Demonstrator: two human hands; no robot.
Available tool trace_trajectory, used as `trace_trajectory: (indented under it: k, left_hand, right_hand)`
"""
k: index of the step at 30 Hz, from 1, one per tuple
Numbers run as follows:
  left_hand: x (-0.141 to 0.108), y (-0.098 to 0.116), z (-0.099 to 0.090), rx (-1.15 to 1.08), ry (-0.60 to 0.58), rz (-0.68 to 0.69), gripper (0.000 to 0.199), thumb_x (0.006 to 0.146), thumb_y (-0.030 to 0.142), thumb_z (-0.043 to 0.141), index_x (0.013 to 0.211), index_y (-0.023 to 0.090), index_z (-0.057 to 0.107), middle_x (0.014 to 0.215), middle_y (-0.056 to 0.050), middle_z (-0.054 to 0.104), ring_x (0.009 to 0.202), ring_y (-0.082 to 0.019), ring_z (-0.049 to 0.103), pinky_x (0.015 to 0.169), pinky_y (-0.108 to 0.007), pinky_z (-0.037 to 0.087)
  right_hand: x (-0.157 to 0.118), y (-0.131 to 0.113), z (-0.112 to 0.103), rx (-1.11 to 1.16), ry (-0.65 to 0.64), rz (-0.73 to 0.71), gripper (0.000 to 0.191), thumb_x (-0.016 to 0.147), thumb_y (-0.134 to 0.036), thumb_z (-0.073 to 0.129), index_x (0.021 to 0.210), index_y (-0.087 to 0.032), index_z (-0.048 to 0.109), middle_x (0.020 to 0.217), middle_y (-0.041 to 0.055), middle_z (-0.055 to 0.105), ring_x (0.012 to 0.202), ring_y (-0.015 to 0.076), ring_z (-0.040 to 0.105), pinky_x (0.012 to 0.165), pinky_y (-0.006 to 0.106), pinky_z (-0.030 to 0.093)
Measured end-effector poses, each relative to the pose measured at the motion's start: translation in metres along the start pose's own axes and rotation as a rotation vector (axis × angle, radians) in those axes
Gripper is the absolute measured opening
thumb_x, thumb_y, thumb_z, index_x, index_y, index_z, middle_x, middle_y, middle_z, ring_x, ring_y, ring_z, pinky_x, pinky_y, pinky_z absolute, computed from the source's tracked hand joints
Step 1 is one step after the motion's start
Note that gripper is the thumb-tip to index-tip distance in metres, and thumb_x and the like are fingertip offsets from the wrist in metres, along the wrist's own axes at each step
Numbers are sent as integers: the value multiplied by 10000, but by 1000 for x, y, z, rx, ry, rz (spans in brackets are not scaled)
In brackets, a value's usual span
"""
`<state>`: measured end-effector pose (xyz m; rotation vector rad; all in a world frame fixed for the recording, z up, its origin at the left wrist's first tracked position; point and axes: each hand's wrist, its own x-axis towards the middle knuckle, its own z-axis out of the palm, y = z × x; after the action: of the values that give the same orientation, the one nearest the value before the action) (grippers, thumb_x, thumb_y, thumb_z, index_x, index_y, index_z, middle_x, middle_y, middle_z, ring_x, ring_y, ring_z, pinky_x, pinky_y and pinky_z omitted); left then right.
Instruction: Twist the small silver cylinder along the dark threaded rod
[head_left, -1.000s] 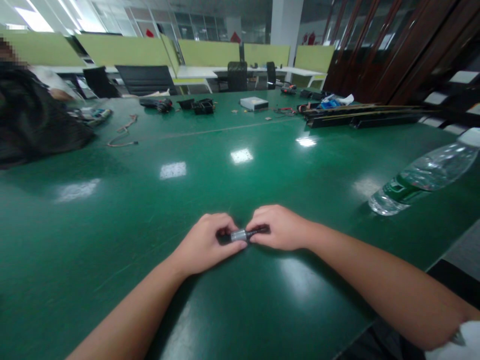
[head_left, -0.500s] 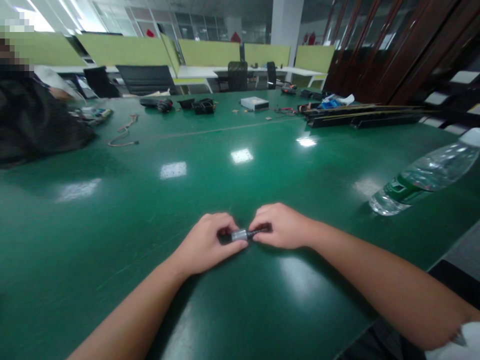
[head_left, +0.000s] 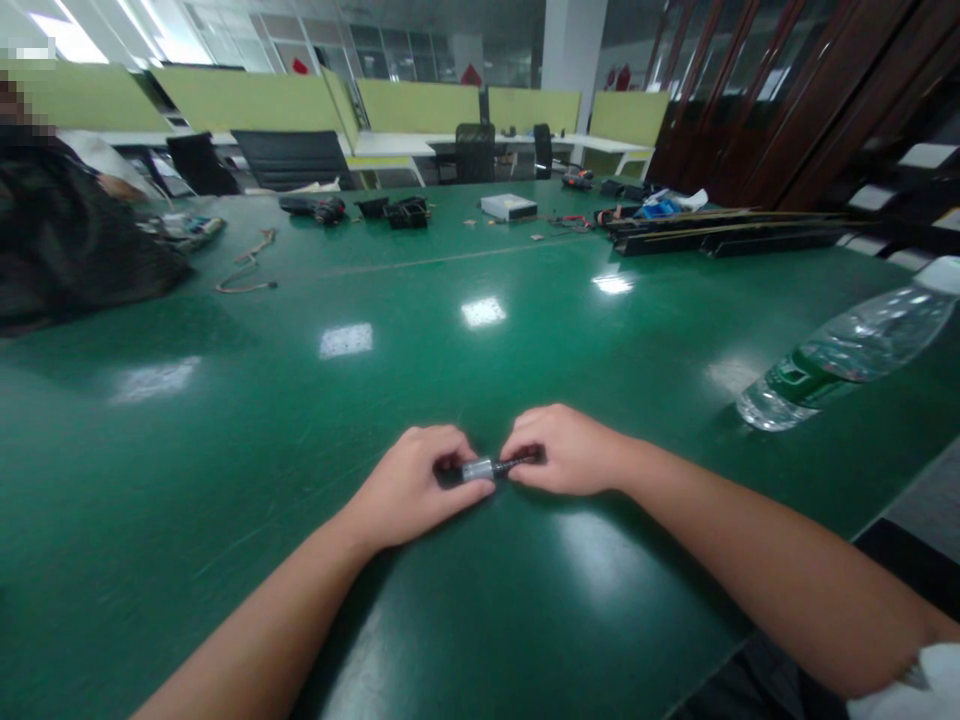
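One silver cylinder (head_left: pixel 478 469), one bottle (head_left: pixel 847 345).

Open-plan office, by look of it: yellow-green partitions (head_left: pixel 418 107), white desks (head_left: pixel 390 146), black chairs (head_left: pixel 292 160) beyond big green surface (head_left: pixel 562 350); glazed wall (head_left: pixel 379 60) behind, dark-wood cabinet (head_left: pixel 739 110) at right. Loose cable (head_left: pixel 247 288), black parts (head_left: pixel 407 213) lend workshop touch.

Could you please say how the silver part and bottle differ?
The silver part is much smaller than the bottle. The part is opaque; the bottle is clear with a green label. The left hand grips the part, the right hand its dark end; neither touches the bottle.
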<state>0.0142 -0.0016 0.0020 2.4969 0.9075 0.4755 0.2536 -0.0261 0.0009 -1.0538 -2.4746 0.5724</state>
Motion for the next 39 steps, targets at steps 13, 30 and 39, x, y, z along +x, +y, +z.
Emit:
trace_trajectory:
  k: [13, 30, 39]
  left_hand:
    - [-1, 1, -1, 4, -11, -15, 273, 830, 432, 708, 775, 176, 629, 750, 9, 645, 680, -150, 579, 669, -274, 378]
    - [-2, 1, -1, -13, -17, -29, 280, 843, 442, 694, 774, 179, 628, 760, 11, 646, 680, -146, 578, 661, -270, 389]
    - [-2, 1, -1, 5, -7, -32, 268, 826, 440, 706, 784, 183, 641, 748, 14, 645, 675, -148, 577, 657, -274, 390]
  right_hand:
    - [-3, 3, -4, 3, -7, 14, 113, 809, -194, 674, 891, -160, 745, 830, 31, 695, 764, 138, 606, 711, 243, 438]
    - [-14, 17, -29, 26, -110, 194, 130, 762, -175, 699, 880, -166, 752, 782, 15, 692, 693, 118, 599, 633, 224, 429]
    - [-5, 8, -13, 92, -48, 124, 135, 794, -225, 734, 914, -174, 767, 822, 17, 689, 717, 115, 597, 650, 221, 427]
